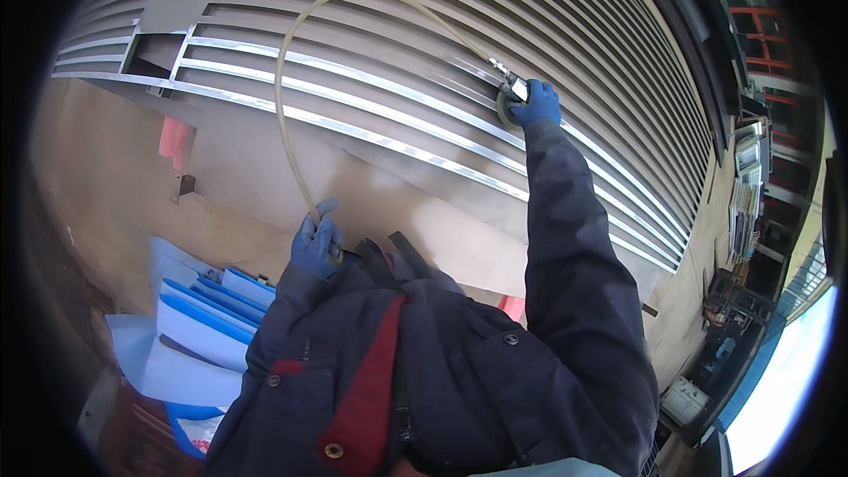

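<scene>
In a blue glove, my right hand (541, 104) is closed round a small air sander (515, 88) with a round disc. The disc rests on one of the metal slats of a large slatted panel (397, 115). The slats nearest me shine, while those farther off look dull. A pale, translucent air hose (281, 79) runs from the sander's fitting in a wide arch over the panel and down to my left. My left hand (315, 241), also gloved in blue, has its fingers wrapped round the hose near my body.
Blue and white sheets (208, 318) stand bundled at my lower left. Pinkish-red patches (177, 146) show on the brown work surface (97, 159). To the right are stacked pieces (746, 208), a white box (685, 402) and red framework (764, 26).
</scene>
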Demonstrator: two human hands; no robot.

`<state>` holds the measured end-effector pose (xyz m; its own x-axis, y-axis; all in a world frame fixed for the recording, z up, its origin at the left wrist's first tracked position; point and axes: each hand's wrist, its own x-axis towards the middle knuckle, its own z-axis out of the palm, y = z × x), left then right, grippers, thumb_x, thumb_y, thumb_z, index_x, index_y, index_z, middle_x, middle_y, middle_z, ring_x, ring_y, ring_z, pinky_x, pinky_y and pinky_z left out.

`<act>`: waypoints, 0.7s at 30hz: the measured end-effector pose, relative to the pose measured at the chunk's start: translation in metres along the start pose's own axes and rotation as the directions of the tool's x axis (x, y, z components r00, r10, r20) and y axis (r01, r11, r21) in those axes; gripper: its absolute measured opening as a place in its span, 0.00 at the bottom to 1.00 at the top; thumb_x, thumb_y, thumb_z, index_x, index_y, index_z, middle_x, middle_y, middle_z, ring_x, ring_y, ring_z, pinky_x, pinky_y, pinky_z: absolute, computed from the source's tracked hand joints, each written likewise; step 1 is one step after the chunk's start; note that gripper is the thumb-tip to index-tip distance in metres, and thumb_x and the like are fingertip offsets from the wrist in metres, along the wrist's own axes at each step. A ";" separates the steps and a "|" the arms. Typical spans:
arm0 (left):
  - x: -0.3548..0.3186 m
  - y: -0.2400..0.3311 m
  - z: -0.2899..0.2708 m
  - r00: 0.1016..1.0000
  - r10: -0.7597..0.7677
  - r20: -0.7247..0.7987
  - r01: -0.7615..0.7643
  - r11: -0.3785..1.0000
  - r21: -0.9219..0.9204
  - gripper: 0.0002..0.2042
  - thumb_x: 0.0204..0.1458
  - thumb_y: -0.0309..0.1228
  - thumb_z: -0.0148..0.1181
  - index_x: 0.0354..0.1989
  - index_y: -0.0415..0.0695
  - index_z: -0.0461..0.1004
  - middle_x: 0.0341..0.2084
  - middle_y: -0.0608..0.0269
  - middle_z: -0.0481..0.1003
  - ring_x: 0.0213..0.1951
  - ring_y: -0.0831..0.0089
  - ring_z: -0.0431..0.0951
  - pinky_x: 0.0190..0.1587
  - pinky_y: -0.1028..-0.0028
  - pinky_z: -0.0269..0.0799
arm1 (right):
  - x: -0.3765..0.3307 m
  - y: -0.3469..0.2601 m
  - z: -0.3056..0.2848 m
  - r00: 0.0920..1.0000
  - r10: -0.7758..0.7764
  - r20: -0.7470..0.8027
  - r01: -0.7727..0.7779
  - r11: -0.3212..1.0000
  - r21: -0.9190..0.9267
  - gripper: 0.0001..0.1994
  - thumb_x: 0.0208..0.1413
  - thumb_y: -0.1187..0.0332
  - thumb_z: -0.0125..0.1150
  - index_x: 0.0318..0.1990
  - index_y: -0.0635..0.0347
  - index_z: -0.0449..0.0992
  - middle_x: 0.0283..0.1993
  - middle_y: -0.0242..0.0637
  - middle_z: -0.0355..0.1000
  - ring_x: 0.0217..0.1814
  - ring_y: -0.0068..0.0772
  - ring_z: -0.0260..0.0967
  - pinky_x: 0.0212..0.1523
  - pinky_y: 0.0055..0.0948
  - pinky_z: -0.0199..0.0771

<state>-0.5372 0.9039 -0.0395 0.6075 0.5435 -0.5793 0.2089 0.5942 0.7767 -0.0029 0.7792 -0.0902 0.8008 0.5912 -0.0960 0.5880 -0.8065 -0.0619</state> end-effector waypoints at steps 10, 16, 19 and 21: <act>0.004 -0.035 -0.012 0.999 0.046 -0.003 -0.046 0.999 0.029 0.20 0.75 0.35 0.45 0.71 0.41 0.66 0.27 0.69 0.70 0.25 0.86 0.65 0.30 0.82 0.63 | 0.022 -0.011 -0.010 0.995 -0.001 0.098 0.008 0.998 -0.067 0.28 0.45 0.56 0.78 0.55 0.43 0.78 0.61 0.46 0.72 0.67 0.54 0.69 0.63 0.49 0.75; 0.005 -0.031 -0.001 0.999 0.028 -0.029 -0.027 0.998 0.049 0.20 0.76 0.35 0.45 0.71 0.42 0.66 0.27 0.70 0.70 0.25 0.86 0.64 0.28 0.82 0.61 | 0.024 -0.043 -0.002 0.996 -0.086 0.039 0.088 0.994 -0.064 0.33 0.45 0.54 0.81 0.60 0.47 0.76 0.61 0.48 0.73 0.65 0.57 0.71 0.64 0.49 0.75; 0.007 -0.027 -0.002 0.999 -0.019 -0.046 0.016 0.997 -0.075 0.20 0.76 0.36 0.45 0.71 0.42 0.66 0.27 0.70 0.70 0.24 0.86 0.64 0.27 0.82 0.61 | 0.028 -0.050 -0.002 0.996 -0.081 0.034 0.084 0.992 -0.096 0.33 0.46 0.53 0.80 0.61 0.46 0.76 0.61 0.47 0.73 0.65 0.58 0.71 0.63 0.50 0.75; 0.008 -0.029 -0.005 0.998 -0.038 -0.058 0.030 0.992 -0.122 0.20 0.75 0.36 0.46 0.71 0.42 0.66 0.26 0.70 0.69 0.24 0.86 0.63 0.26 0.82 0.60 | 0.029 -0.048 -0.005 0.997 -0.051 0.051 0.056 0.993 -0.101 0.33 0.45 0.53 0.80 0.61 0.46 0.76 0.61 0.47 0.73 0.64 0.57 0.72 0.62 0.51 0.76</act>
<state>-0.5426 0.8937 -0.0679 0.5537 0.5544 -0.6214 0.1323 0.6781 0.7229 -0.0067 0.8351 -0.0856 0.7628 0.6305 -0.1437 0.6405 -0.7672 0.0337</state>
